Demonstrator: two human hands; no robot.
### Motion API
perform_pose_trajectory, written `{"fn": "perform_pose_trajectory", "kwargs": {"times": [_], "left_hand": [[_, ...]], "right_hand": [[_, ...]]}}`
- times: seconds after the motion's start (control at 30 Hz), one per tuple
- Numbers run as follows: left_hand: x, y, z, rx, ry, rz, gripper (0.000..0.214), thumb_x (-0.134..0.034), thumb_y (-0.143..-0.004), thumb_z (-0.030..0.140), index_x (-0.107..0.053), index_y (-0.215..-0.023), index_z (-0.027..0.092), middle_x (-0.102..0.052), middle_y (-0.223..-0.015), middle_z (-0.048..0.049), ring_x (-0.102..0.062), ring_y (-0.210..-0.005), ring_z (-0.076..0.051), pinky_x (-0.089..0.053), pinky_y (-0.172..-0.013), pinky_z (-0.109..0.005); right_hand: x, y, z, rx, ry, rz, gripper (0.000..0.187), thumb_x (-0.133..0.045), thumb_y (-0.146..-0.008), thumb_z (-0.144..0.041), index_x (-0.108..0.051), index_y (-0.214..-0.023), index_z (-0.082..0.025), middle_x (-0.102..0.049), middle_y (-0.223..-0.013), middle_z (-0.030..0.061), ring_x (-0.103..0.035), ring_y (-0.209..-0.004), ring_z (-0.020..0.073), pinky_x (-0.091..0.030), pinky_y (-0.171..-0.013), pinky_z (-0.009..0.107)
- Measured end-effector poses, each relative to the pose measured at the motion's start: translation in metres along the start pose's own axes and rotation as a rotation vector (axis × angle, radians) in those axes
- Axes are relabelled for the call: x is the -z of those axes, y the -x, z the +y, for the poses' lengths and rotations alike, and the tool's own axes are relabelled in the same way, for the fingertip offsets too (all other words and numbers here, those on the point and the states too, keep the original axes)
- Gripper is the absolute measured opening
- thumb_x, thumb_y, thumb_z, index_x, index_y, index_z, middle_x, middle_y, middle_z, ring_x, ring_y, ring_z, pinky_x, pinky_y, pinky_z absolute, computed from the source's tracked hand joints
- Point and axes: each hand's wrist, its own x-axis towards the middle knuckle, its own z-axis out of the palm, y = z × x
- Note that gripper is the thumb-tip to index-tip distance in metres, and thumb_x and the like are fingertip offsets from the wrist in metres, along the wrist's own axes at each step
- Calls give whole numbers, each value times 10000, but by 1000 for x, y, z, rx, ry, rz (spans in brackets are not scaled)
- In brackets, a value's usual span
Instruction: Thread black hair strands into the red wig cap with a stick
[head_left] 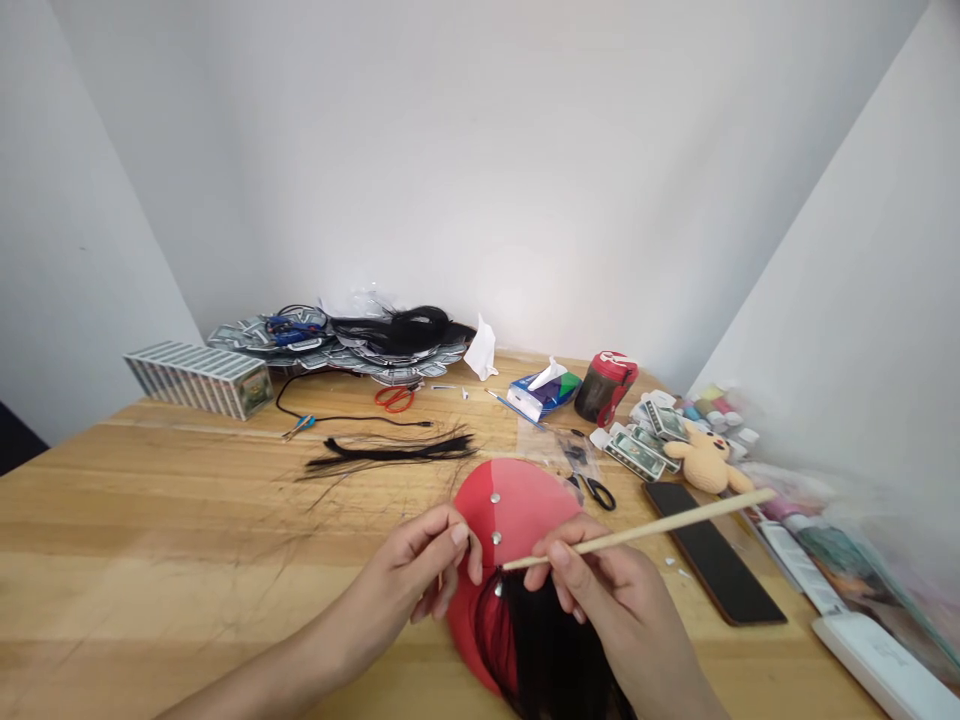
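A red round piece [517, 505] with small metal studs lies on the wooden table [150, 520] in front of me, with black hair [551, 655] fixed over its near part. My left hand [427, 570] pinches the piece's left edge with closed fingers. My right hand [600, 590] grips a thin wooden stick [660, 523]. The stick's tip touches the piece where the hair starts, near a stud. A loose bundle of black hair strands [397, 452] lies just beyond the piece.
Black-handled scissors [596, 490], a dark phone [712, 565], banknote-print cards [641, 450], a crochet doll [709, 462], a red-lidded jar [604, 385], a tissue pack [544, 392], red scissors [394, 398], a long printed box [199, 378] and a pile of printed pieces [352, 340] surround it.
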Motion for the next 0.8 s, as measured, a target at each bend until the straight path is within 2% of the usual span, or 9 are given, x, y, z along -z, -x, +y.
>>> {"fn": "perform_pose_trajectory", "kwargs": {"times": [0.4,0.8], "left_hand": [[-2,4,-4,-18,29,-55,432,-511,-933,579,-590,-793,179,-432,-551,62,-369,-478,-99,-225,-464,-227],[-4,3,-2,-24,43,-74,429,-504,-942,571,-595,-794,179,-436,-542,65,-361,-470,-94,-225,-461,-231]], "right_hand": [[-1,0,2,-2,14,51,490,-563,-916,-566,-660,-638,-175,-598,-554,20,-496,-466,115,-392,-446,222],[-3,4,11,-61,-23,78,466,-548,-934,-558,-651,-684,-179,-610,-597,22,-507,-493,115,-396,-468,218]]}}
